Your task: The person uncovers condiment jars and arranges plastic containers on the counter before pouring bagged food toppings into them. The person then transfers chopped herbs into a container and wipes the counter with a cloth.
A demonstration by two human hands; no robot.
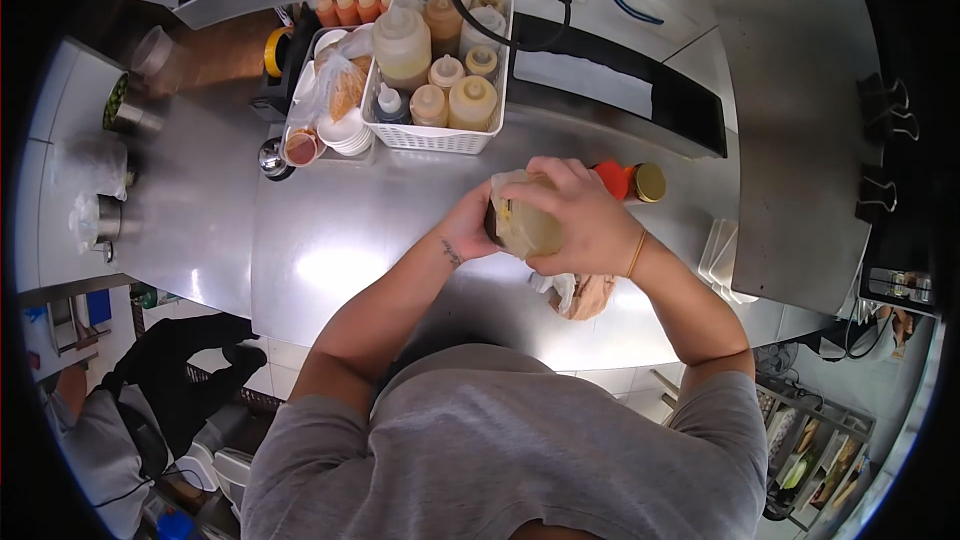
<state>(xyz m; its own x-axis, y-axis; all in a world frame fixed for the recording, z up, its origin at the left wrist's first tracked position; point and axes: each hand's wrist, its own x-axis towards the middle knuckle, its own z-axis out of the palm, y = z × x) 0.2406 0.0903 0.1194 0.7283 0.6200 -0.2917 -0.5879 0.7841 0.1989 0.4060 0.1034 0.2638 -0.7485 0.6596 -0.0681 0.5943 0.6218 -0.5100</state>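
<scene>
Both of my hands are wrapped round a squat container (530, 228) with a pale yellowish, cloudy look, held over the steel counter (340, 230). My left hand (470, 225) grips its left side, where a dark part shows beside the palm. Over its top and right side lie the fingers of my right hand (580, 210). A red lid (612, 180) and a jar with a gold lid (648, 183) stand just beyond my right hand. Below that hand, a crumpled brown and white bag (580, 295) rests near the counter's front edge.
A white basket (430, 140) of squeeze bottles stands at the back, beside a tray with bagged food and white lids (345, 130). White containers (718, 255) sit at the right. Another person (100, 440) is at the lower left.
</scene>
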